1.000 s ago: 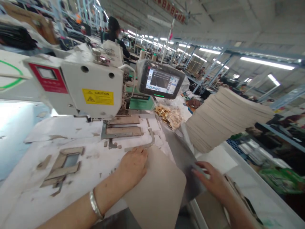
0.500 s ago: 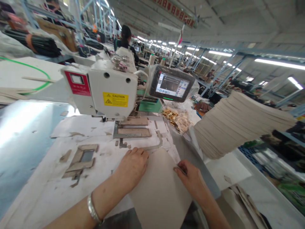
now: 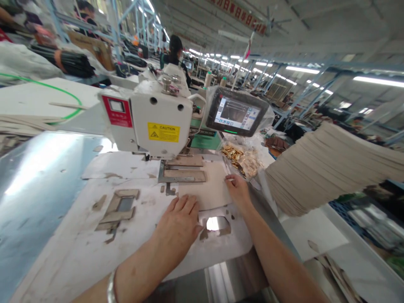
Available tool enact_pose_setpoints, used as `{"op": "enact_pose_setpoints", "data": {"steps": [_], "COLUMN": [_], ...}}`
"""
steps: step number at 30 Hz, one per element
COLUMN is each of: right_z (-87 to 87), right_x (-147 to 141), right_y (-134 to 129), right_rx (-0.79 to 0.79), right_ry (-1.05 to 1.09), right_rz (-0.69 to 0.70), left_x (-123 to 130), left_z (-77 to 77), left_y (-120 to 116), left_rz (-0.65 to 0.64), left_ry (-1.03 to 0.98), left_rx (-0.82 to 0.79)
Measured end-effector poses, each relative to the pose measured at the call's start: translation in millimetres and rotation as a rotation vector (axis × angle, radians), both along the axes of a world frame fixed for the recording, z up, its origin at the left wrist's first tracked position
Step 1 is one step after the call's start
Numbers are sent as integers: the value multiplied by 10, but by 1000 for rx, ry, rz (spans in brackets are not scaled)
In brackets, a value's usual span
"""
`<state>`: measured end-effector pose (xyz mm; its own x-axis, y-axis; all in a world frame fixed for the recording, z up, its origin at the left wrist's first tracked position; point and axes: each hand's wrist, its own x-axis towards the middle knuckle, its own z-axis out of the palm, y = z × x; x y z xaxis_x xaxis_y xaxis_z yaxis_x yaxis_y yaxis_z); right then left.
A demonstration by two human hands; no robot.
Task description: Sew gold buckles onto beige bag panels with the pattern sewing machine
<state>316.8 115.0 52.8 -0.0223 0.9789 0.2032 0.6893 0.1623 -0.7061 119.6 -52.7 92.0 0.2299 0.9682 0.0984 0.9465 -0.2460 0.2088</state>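
Observation:
A beige sheet of material [image 3: 216,191] lies flat on the white work plate [image 3: 78,235]. Its far left part reaches the metal clamp frame [image 3: 184,176] of the sewing machine [image 3: 158,118]. My left hand [image 3: 179,223] rests on the sheet's near left corner, fingers stretched out and palm down. At the right edge, my right hand [image 3: 238,191] pinches the sheet between thumb and fingers. The needle area is mostly hidden behind the machine head.
A tall stack of beige pieces [image 3: 331,168] leans at the right. Behind the sheet sits a plastic bag of gold metal parts [image 3: 240,158]. The machine's screen [image 3: 235,112] stands above it. A taped rectangular opening [image 3: 121,206] lies left; another person [image 3: 175,52] is farther back.
Both hands have shifted the beige sheet forward, away from me, up to the clamp frame. A shiny opening in the plate that it covered now shows. The view has shifted slightly.

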Motion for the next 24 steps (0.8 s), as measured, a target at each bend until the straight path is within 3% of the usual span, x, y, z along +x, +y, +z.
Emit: {"op": "enact_pose_setpoints", "data": {"steps": [5, 12, 24], "right_z": [34, 107, 87], "right_x": [-396, -690, -721], "right_y": [235, 147, 129], "right_rx": [83, 80, 72], "right_ry": [-220, -422, -433], "right_rz": [76, 50, 85], "left_x": [-86, -85, -46], "left_z": [-233, -215, -292], "left_y": [-19, 16, 0], "left_rz": [129, 222, 238], "left_ry": [54, 112, 177], "left_rx": [27, 41, 53]}}
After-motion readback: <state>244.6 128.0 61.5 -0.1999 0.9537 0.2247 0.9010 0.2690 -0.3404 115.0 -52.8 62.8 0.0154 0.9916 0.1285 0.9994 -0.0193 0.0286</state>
